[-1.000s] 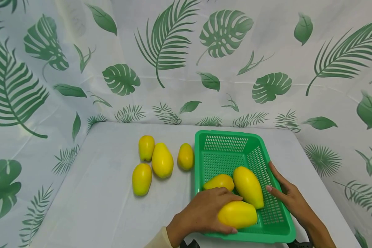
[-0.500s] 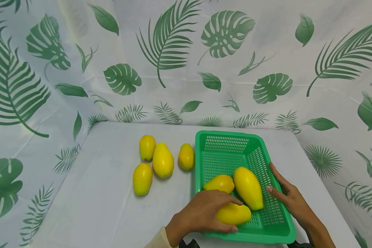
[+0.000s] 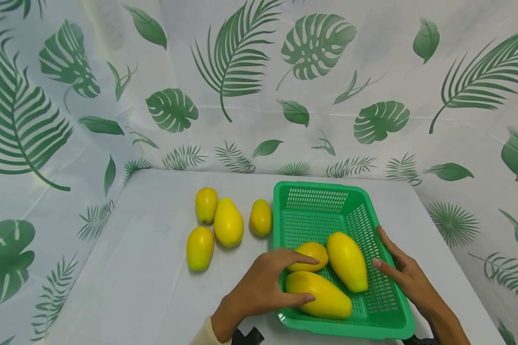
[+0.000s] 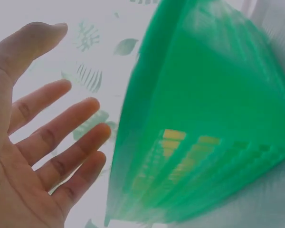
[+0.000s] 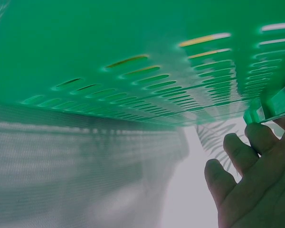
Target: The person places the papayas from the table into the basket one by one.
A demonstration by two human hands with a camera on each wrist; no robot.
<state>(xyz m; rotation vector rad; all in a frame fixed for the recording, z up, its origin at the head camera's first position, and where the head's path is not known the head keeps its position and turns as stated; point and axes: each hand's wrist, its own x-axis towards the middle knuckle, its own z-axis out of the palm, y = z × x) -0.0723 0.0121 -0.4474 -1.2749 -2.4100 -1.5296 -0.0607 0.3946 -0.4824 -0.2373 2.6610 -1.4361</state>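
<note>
My left hand (image 3: 263, 287) is over the left rim of a green plastic basket (image 3: 319, 186), thumb and fingers spread apart, holding nothing. Beneath its thumb a large yellow papaya (image 3: 323, 298) lies in the basket's near end. A smaller papaya (image 3: 314, 250) sits just behind, partly covered by the index finger, and another large papaya (image 3: 347, 262) leans along the right side. In the left wrist view, the open palm and fingers stand beside the basket wall (image 4: 204, 85). My right hand (image 3: 407, 278) grips the basket's right rim, thumb over the edge; its fingertips show below the rim in the right wrist view.
Left of the basket, several yellow papayas lie on the white-covered table (image 3: 125, 268): a rear one (image 3: 206, 205), a large one (image 3: 229, 223), a front one (image 3: 200, 249) and one (image 3: 261, 218) close to the basket. A leaf-patterned curtain (image 3: 250, 57) rises behind.
My left hand lowered the large papaya into the basket's near end, let go of it and drew back left, fingers widening. My right hand has stayed on the rim.
</note>
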